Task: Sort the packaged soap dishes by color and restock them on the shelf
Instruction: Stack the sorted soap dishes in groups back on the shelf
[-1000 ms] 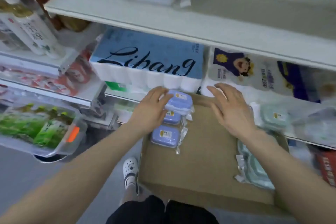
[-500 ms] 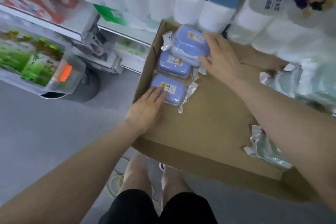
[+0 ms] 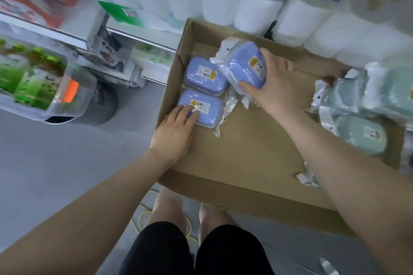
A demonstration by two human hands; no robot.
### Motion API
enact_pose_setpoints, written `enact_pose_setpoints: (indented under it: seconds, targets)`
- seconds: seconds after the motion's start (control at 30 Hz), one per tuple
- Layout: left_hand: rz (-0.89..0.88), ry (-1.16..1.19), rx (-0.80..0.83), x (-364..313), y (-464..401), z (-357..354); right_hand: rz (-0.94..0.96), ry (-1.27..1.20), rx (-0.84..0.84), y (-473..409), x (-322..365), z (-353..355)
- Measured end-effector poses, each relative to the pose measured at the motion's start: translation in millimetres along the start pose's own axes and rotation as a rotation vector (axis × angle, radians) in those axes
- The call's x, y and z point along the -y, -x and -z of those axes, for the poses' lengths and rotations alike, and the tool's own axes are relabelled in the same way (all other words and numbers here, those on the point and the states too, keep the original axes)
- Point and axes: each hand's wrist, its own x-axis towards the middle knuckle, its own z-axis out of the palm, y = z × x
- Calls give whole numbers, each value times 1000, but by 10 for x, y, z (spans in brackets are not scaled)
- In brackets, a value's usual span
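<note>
Green soap dishes (image 3: 366, 127) blurred, perhaps three.

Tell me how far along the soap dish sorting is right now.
Partly sorted: two blue dishes lie in a column at the cardboard tray's left side, and green dishes are grouped at its right. The right hand grips a third blue dish; the left hand touches the nearest one. Shelving them remains.

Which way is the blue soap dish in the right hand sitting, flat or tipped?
Tipped. The right hand grips the blue soap dish tilted above the flat ones.
</note>
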Motion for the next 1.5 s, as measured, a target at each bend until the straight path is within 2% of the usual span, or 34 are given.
enact_pose_setpoints:
  seconds: [0.17, 0.23, 0.37, 0.5, 0.63, 0.73, 0.83, 0.97, 1.03, 1.13, 1.2, 1.27, 1.4, 1.5]
  targets:
    - [-60, -16, -83, -70, -197, 53, -316, -139, -108, 658, -405, -100]
    - [-80, -58, -46, -101, -318, 53, -392, -95, -133, 840, -524, -151]
    - [-58, -126, 132, -230, -509, 46, -551, -98, -145, 1031, -655, -221]
    - [-103, -35, 123, -355, -473, 8, -673, -32, -36, 1250, -645, -284]
    - [-254, 31, 117, -427, -329, -76, -589, -66, 163, 1470, -483, -325]
    - [-353, 52, 117, -475, -204, -142, -444, -158, 131, 1565, -330, -285]
    - [-433, 72, 91, -491, -104, -192, -285, 27, 133, 1577, -349, -198]
    - [-485, 79, 90, -468, -4, -176, 6, 232, 279, 1428, -518, -150]
    - [-438, 65, -16, -445, 43, -202, 218, 339, 324, 1306, -567, -133]
    - [-104, 72, -139, -472, 140, -217, 381, 485, 458, 1158, -579, -93]
    - [177, 100, -97, -531, 199, -190, 402, 531, 456, 1103, -607, -113]
    - [352, 96, 15, -562, 215, -213, 368, 502, 418, 1077, -617, -166]
    - [425, 91, 105, -608, 163, -279, 156, 479, 338, 1086, -552, -242]
    - [403, 94, 106, -642, 99, -272, 93, 439, 370, 1125, -550, -292]
